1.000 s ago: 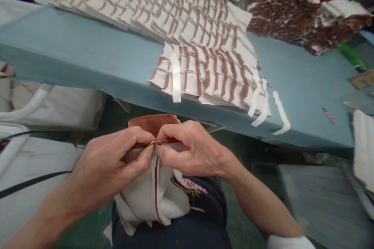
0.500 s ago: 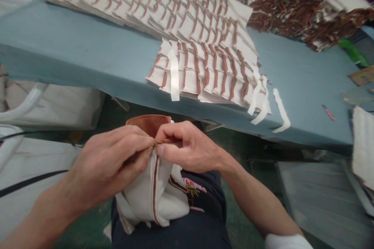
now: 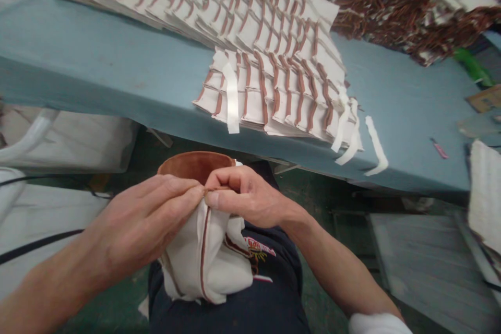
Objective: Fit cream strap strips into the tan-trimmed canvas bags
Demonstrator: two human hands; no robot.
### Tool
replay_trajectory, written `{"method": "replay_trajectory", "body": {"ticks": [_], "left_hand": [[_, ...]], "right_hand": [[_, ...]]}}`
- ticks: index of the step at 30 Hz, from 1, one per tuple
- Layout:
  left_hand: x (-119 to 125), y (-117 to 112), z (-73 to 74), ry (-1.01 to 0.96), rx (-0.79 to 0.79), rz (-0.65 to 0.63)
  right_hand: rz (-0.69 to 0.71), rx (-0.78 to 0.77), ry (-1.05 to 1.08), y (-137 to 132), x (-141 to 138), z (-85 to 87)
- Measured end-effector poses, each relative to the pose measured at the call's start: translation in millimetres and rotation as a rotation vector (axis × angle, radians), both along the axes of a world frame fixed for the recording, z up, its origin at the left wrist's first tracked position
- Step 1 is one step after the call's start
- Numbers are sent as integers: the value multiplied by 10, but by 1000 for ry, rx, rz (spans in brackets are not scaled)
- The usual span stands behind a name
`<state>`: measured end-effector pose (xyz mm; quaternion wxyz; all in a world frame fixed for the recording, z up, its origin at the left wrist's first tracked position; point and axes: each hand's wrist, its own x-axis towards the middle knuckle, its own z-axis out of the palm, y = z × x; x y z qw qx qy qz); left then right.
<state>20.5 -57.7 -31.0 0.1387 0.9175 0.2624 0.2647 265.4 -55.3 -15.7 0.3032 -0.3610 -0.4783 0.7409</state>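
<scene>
Tabletop [image 3: 97,57] across upper frame: rows of brown-edged pale pieces [image 3: 274,91], white strips [image 3: 233,96] over and beside them, brown-and-white heap [image 3: 395,10] upper right. Pale fabric pouch [image 3: 221,258] lower centre, against dark clothing [image 3: 242,315]; brown-lined opening upward, long axis roughly upright, seam running down. Right hand [image 3: 246,195] pinching rim; left hand [image 3: 152,214] closed on rim too, thumb seemingly behind, blocking upper-left side.
</scene>
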Motion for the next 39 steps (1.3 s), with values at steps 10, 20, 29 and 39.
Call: {"method": "replay_trajectory", "body": {"ticks": [10,20,29,39], "left_hand": [[24,-174,-72,58,175,130],[-59,-60,248,-117,-309,170],[-52,104,507,-1,-471,49],[148,225,704,-90,-681,-88]], "right_hand": [[-45,275,-251,-54,-37,86],[86,950,-423,17,175,152],[32,1013,-359,19,162,220],[85,900,-211,142,139,334]]}}
